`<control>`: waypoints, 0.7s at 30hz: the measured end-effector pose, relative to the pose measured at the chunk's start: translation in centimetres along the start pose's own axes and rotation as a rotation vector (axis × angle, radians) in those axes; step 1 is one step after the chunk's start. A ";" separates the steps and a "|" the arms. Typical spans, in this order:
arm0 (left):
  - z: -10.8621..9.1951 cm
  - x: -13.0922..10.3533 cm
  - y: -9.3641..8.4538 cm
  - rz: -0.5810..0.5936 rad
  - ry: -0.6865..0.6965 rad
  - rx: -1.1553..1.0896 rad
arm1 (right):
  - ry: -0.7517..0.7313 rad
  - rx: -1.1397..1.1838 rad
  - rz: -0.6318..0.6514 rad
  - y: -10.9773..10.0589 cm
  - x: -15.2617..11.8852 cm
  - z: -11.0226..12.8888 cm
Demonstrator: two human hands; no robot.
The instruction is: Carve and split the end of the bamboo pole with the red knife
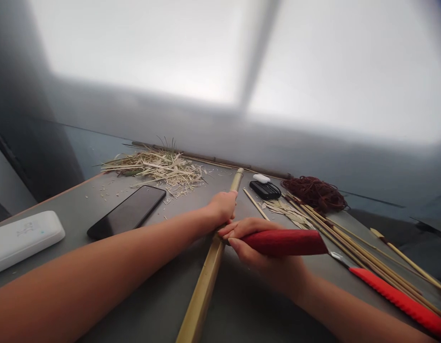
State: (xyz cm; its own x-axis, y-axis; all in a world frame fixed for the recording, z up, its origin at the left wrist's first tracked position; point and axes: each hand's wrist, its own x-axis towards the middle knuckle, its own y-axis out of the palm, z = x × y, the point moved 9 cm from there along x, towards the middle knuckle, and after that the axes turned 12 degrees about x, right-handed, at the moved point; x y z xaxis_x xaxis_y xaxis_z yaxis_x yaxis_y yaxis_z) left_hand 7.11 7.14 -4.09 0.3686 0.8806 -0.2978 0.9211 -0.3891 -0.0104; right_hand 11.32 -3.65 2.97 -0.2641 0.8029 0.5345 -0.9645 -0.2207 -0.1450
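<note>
My left hand [224, 207] is closed around a bamboo stick [204, 281], which runs from the near edge of the view away across the table. Its far end with a node shows just past my left fingers. In my right hand [256, 243] is a knife with a dark red handle [285, 242], the handle pointing right. The knife's blade is hidden by my fingers and the bamboo. The fingertips of my right hand rest at the stick, close beside my left hand.
Bamboo shavings [159, 166] lie piled at the back left, near a black phone [129, 212] and a white case [27, 238]. Rightward are a black power bank [265, 189], a small white case [261, 178], brown cord [315, 193], thin sticks [370, 252] and a red-handled tool [399, 295].
</note>
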 end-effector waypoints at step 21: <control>0.2 -0.8 -0.6 0.020 -0.068 0.021 | -0.053 0.115 -0.003 0.6 0.2 -0.3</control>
State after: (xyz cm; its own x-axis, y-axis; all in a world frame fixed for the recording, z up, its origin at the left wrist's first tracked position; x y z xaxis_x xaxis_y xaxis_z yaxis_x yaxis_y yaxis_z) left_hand 6.21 6.57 -4.06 0.3768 0.8525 -0.3624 0.9107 -0.4125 -0.0235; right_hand 10.73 -3.46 2.69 -0.2576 0.7737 0.5788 -0.9580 -0.2827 -0.0484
